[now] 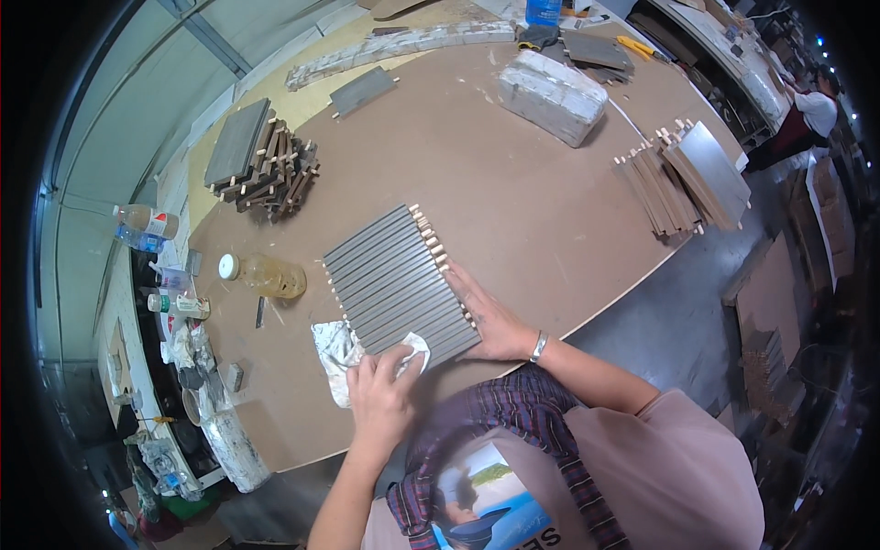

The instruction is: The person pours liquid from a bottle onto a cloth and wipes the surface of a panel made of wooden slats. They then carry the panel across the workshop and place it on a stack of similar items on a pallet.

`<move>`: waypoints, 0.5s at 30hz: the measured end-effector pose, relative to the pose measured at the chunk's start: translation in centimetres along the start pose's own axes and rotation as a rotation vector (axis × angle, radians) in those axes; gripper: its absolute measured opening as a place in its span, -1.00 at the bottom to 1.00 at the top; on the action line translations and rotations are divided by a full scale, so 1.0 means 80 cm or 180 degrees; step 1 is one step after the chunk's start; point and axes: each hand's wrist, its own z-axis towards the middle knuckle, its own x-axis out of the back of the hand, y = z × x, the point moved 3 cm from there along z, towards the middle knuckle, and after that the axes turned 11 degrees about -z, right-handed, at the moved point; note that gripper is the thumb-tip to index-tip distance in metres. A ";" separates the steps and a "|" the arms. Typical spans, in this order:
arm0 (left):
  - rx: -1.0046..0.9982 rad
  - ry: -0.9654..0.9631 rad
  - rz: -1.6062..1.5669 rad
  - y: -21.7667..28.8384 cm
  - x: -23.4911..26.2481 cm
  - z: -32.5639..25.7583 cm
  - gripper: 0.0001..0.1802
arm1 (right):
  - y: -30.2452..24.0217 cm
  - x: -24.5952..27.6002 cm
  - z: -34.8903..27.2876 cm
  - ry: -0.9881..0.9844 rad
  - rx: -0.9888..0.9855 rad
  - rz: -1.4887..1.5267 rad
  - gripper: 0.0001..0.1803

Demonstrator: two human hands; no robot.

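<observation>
A row of grey slats with wooden dowel ends lies packed together on the brown worktable. My right hand rests flat against the row's right side, fingers spread, holding nothing. My left hand presses a crumpled white cloth onto the near corner of the slats, gripping it.
A lying jar of yellowish liquid with a white lid sits left of the slats. Stacks of slats lie at far left and right. A wrapped white block is at the back. Bottles stand on a side shelf. Another person stands far right.
</observation>
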 end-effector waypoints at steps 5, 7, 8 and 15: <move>0.0986 0.0489 -0.1452 -0.043 -0.004 -0.025 -0.54 | 0.000 0.001 0.004 -0.0184 -0.0090 0.0187 0.49; 0.1917 0.0783 -0.2933 -0.085 0.000 -0.058 -0.58 | 0.000 0.010 0.002 -0.0343 -0.0169 0.0211 0.46; 0.2597 0.1048 -0.3208 -0.102 0.005 -0.072 -0.63 | -0.001 0.015 0.001 -0.0419 -0.0208 0.0225 0.45; 0.2455 0.2211 -0.6084 -0.150 0.019 -0.098 -0.54 | -0.046 0.060 0.043 0.0104 -0.0345 0.0219 0.08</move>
